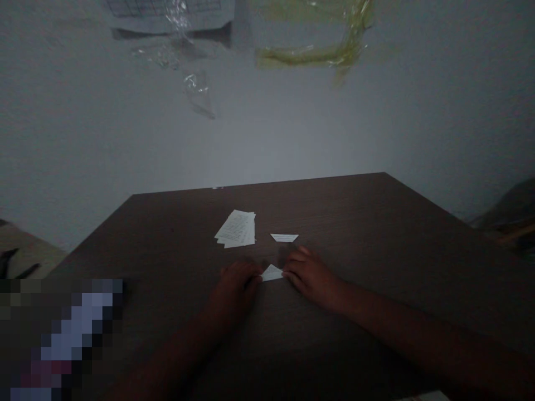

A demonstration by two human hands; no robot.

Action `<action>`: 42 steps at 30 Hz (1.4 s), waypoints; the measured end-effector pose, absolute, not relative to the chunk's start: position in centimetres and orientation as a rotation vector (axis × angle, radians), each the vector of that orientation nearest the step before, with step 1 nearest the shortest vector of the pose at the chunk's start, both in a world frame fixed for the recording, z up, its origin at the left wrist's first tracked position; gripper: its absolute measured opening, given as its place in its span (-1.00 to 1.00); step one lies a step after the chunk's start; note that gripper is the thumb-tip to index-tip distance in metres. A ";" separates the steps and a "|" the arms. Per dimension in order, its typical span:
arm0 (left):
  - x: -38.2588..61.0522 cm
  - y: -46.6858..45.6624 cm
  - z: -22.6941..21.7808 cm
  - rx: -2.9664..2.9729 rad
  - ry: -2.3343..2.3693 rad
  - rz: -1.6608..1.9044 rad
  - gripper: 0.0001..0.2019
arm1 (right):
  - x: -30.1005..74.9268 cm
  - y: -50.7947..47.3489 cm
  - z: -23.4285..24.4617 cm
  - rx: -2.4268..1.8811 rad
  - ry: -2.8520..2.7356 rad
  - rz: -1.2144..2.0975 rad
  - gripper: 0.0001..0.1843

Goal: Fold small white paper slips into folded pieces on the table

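Note:
Between my hands, low on the brown table, lies a small folded piece of printed paper (272,272) with a pointed top. My left hand (241,281) is closed on its left end, thumb and fingers pressed together. At the right end, my right hand (308,277) pinches the same paper. Just beyond the right hand rests another folded paper (285,238), flat and wide at the top. A loose stack of printed paper sheets (237,228) sits farther back to the left.
The dark wood-grain table (334,211) reaches back to a pale wall (267,133). Clear and yellowish tape (309,55) clings to the wall above. A blurred-out, blocky patch (75,328) covers the lower left. Dim objects (514,223) stand beyond the table's right edge.

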State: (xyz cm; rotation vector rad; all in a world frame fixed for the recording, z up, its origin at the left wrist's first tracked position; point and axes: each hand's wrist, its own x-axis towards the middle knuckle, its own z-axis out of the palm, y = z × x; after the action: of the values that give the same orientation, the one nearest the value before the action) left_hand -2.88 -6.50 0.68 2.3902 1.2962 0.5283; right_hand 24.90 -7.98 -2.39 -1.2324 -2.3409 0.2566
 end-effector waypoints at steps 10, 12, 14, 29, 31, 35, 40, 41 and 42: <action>-2.7 -6.0 0.2 2.445 1.336 0.535 -0.79 | 24.3 -8.0 -2.7 -1.245 -2.263 0.178 -0.84; -2.6 -6.1 0.1 2.489 1.315 0.527 -0.74 | 24.2 -8.1 -2.6 -1.262 -2.257 0.176 -0.87; -2.4 -6.4 -0.1 2.559 1.253 0.518 -0.61 | 24.2 -8.1 -2.5 -1.266 -2.279 0.170 -0.87; -1.5 -7.2 -0.7 2.654 1.042 0.345 -0.46 | 25.3 -7.8 -0.4 -1.056 -2.526 0.245 -0.88; -1.4 -7.2 -1.3 2.663 1.058 0.357 -0.45 | 25.4 -7.8 -0.4 -1.075 -2.518 0.278 -0.88; -1.3 -7.4 -1.7 2.685 1.071 0.392 -0.43 | 25.4 -7.9 -0.4 -1.102 -2.516 0.279 -0.87; -1.6 -7.5 -1.5 2.679 1.063 0.367 -0.46 | 25.7 -8.3 0.0 -1.131 -2.561 0.259 -0.89; -1.6 -7.4 -1.4 2.680 1.067 0.363 -0.45 | 25.8 -8.4 0.1 -1.133 -2.563 0.266 -0.88; -1.7 -7.4 -1.2 2.681 1.060 0.359 -0.45 | 25.9 -8.5 0.3 -1.136 -2.562 0.275 -0.88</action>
State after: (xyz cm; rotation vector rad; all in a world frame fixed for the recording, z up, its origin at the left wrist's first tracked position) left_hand -1.69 -7.36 -1.20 2.6807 1.0598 0.3592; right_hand 25.94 -8.48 0.28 -1.1361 -2.5625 0.2752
